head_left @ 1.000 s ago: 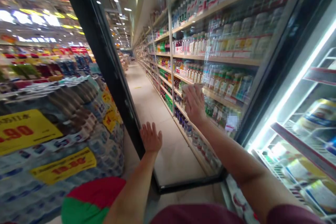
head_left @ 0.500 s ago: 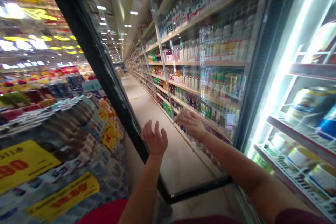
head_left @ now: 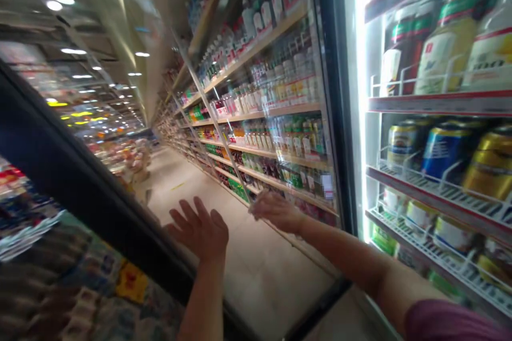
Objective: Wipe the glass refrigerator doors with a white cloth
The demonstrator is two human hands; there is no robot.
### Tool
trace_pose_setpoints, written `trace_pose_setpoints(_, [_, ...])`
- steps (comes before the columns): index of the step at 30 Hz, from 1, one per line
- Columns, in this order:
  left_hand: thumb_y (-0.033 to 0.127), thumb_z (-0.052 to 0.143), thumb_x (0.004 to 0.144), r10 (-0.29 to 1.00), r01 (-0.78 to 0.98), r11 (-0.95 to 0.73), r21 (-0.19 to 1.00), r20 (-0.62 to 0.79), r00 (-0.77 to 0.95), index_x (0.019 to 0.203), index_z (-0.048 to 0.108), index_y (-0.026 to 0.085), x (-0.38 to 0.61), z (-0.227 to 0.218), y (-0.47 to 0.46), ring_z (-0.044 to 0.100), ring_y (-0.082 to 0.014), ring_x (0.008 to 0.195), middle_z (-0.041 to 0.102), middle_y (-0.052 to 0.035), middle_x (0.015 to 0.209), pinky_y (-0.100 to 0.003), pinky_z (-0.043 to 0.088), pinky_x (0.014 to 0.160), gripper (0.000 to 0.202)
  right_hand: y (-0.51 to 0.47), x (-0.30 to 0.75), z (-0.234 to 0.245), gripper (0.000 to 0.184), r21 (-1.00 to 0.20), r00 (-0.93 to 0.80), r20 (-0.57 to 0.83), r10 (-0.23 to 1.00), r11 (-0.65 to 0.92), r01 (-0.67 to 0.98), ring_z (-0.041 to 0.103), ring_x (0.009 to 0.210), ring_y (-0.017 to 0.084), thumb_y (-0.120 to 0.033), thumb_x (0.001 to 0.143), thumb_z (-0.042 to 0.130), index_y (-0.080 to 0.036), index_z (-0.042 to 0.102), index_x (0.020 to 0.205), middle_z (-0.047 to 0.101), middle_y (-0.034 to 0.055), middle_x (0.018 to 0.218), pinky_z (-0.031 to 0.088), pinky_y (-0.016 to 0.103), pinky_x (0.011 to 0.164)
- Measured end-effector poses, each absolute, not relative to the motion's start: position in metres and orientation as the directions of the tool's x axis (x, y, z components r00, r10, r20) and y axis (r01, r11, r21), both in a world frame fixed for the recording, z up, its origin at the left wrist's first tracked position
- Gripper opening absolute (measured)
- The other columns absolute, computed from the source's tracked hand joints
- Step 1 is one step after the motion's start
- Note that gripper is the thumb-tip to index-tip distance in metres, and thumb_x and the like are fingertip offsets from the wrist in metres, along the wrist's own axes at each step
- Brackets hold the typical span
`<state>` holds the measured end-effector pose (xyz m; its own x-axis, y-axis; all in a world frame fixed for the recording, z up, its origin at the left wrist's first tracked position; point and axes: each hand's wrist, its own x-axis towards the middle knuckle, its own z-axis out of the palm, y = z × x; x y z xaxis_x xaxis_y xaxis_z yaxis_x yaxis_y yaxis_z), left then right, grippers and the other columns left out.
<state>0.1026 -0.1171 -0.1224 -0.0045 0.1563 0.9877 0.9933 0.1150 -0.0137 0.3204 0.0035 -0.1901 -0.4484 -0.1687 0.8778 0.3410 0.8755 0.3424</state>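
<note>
A tall glass door with a dark frame (head_left: 100, 186) stands swung out in front of me. My left hand (head_left: 202, 232) is raised with its fingers spread, palm toward the door, close to the frame's edge. I cannot tell whether it touches the frame or the glass. My right hand (head_left: 278, 210) reaches across the glass with its fingers stretched leftward and slightly drooping; they are blurred, and no object shows in them. A small whitish label (head_left: 327, 186) is on the pane to the right of this hand.
At the right is a lit cooler with wire-fronted shelves (head_left: 424, 192), holding a blue can (head_left: 444, 152), gold cans (head_left: 490, 165) and bottles (head_left: 446, 48). Long bottle shelves (head_left: 256, 117) and a pale floor (head_left: 172, 181) appear in the glass. Stacked goods (head_left: 48, 287) stand at lower left.
My view has turned, so the cooler shelves show more fully and the door frame's edge lies lower left. Both hands have shifted left in view, the left one with its fingers more spread.
</note>
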Motion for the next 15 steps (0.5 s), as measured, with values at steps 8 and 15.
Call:
trace_pose_setpoints(8, [0.023, 0.05, 0.102, 0.168, 0.991, 0.134, -0.002, 0.986, -0.02, 0.167, 0.013, 0.023, 0.104, -0.123, -0.115, 0.002, -0.0395, 0.157, 0.013, -0.0165, 0.169, -0.075, 0.006, 0.12, 0.074, 0.0, 0.309, -0.17, 0.049, -0.225, 0.034, 0.967, 0.252, 0.786, 0.576, 0.023, 0.157, 0.03, -0.019, 0.1, 0.045, -0.02, 0.055, 0.147, 0.047, 0.013, 0.156, 0.038, 0.057, 0.122])
trace_pose_setpoints(15, [0.023, 0.051, 0.102, 0.135, 0.99, 0.143, 0.0, 0.991, -0.02, 0.166, 0.017, 0.024, 0.105, -0.124, -0.116, 0.005, -0.0379, 0.157, 0.017, -0.0156, 0.169, -0.073, 0.01, 0.121, 0.073, 0.017, 0.338, -0.159, 0.034, 0.006, -0.16, 0.984, 0.075, 0.89, 0.455, 0.039, 0.149, 0.024, -0.014, 0.096, 0.049, -0.023, 0.069, 0.122, 0.063, 0.0086, 0.141, 0.037, 0.05, 0.122])
